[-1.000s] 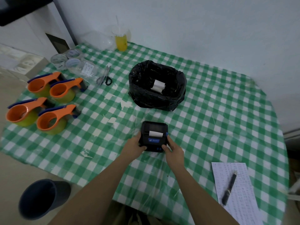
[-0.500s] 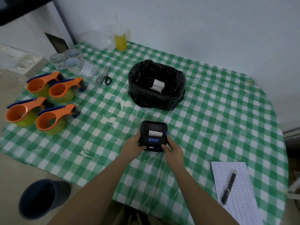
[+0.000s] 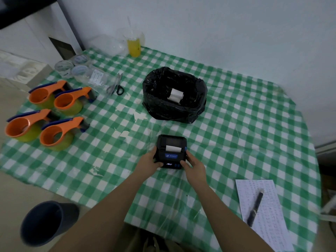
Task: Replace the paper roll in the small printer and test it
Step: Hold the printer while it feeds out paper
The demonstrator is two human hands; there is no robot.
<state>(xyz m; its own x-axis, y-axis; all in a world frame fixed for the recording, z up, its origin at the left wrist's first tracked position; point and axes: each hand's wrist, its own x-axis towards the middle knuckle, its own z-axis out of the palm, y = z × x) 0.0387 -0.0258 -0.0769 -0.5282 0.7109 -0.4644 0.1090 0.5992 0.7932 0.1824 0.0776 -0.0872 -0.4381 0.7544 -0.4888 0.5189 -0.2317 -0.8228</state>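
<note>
1. Small black printer (image 3: pixel 171 151) flat on the green-and-white checked tablecloth (image 3: pixel 236 135), near the front middle, lid closed, a strip of white paper (image 3: pixel 173 148) poking out of the slot.
2. Left hand (image 3: pixel 148 161) wrapped against the printer's left side, thumb on the front corner; fingers curled round the casing.
3. Right hand (image 3: pixel 193 164) clasped on the right side likewise, thumb laid on the lower front by the blue buttons (image 3: pixel 176 165).
4. Just behind the printer, a bin lined with a black bag (image 3: pixel 174 96), open at the top, a white paper roll (image 3: pixel 175 95) lying inside.
5. To the left, well apart: four orange tape dispensers (image 3: pixel 49 115) in two pairs, with yellow-green rolls.
6. Further back on the left: scissors (image 3: pixel 117 86), clear tape rolls (image 3: pixel 72 67) and a crumpled clear plastic packet (image 3: pixel 96 79).
7. At the far edge by the wall: a cup of yellow drink (image 3: pixel 134 45) with a straw.
8. Front right: a printed sheet (image 3: pixel 267 200) with a dark pen (image 3: pixel 255 209) lying on it.
9. On the floor, lower left: a dark round bucket (image 3: pixel 45 222).
10. Nothing lying between the hands and the printer; clear film over the cloth around it, wrinkled.
</note>
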